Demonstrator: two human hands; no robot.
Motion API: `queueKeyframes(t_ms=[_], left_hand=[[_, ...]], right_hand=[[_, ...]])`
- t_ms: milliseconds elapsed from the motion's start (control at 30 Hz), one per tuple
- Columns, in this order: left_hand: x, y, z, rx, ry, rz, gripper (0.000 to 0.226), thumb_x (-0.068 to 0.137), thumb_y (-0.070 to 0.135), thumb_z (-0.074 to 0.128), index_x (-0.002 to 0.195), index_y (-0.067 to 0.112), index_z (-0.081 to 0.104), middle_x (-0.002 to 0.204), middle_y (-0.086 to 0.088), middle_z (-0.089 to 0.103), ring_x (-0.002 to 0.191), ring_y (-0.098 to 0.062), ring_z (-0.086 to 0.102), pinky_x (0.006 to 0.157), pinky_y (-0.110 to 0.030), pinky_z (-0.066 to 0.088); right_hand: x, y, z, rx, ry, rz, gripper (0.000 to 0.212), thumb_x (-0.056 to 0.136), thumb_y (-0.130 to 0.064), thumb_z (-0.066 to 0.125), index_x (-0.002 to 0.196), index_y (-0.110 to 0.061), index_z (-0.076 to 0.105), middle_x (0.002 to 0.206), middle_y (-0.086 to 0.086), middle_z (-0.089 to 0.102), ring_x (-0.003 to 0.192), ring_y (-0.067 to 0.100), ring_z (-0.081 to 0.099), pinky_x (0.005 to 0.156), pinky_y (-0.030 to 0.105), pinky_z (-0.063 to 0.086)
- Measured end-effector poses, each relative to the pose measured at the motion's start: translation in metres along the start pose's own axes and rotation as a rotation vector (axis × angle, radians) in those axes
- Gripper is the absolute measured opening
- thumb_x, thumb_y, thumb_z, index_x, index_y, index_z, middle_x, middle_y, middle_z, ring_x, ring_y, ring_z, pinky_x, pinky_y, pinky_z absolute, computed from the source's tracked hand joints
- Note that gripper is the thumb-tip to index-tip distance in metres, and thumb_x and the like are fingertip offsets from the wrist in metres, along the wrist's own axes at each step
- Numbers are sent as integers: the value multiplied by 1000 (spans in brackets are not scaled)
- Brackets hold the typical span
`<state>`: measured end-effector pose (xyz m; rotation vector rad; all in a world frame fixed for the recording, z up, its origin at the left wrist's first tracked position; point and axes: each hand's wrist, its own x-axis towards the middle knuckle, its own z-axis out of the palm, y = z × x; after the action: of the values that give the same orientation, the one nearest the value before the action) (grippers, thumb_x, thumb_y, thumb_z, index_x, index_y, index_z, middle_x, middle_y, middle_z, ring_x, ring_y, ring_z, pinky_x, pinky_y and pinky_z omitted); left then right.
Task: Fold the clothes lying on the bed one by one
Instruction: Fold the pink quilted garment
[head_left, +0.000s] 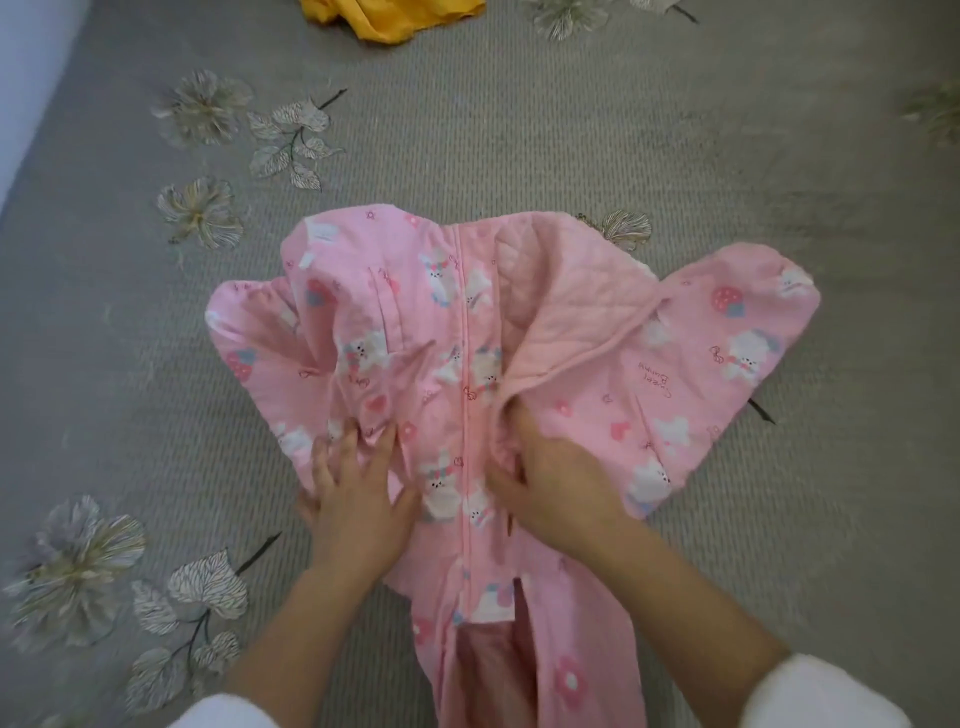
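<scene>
As it lies — pink garment (675, 374) (bunny-printed) rumpled.

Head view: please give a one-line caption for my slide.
Left hand presses a pink bunny-print garment; right hand grips its flap, on a grey bed.

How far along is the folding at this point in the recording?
Done: no folded piece shows in view. In hand: the pink garment lies spread and rumpled on the bed cover, one front panel turned back; the left hand presses it with spread fingers while the right hand grips the fabric beside the centre seam. Left: folding this piece, then the yellow garment crumpled at the far edge.
</scene>
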<state>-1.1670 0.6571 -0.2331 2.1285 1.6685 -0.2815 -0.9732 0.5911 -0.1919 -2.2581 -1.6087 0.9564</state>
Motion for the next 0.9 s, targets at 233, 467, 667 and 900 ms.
queueKeyframes(t_ms=[233,467,667,900], left_hand=[[20,-13,-22,38,323,45,50,78,41,43,121,20,56,115,-14,57,103,-36,48,86,-54,37],[84,-20,-46,-48,169,93,79,84,60,40,150,26,12,137,-16,48,132,-34,38,108,-67,17],[88,-40,-65,-57,353,-35,62,81,49,28,137,22,36,84,-23,67,95,-39,59,92,-39,22],[115,-36,-83,-434,312,-255,83,76,65,42,147,29,19,130,-10,57,126,-40,42,105,-50,23]], right_hand=[[36,23,9,-242,270,-114,29,93,-34,44,117,-23,56,124,0,48,111,25,41,86,37,28],[99,48,-29,815,552,393,61,95,-17,46,148,-1,21,150,21,31,137,37,34,112,49,29],[149,23,-52,-303,272,-285,58,93,-43,41,149,-41,23,162,-3,7,149,23,-3,117,48,0],[176,18,-31,-72,377,-116,46,92,-29,50,137,-27,43,150,0,32,138,19,25,107,40,16]])
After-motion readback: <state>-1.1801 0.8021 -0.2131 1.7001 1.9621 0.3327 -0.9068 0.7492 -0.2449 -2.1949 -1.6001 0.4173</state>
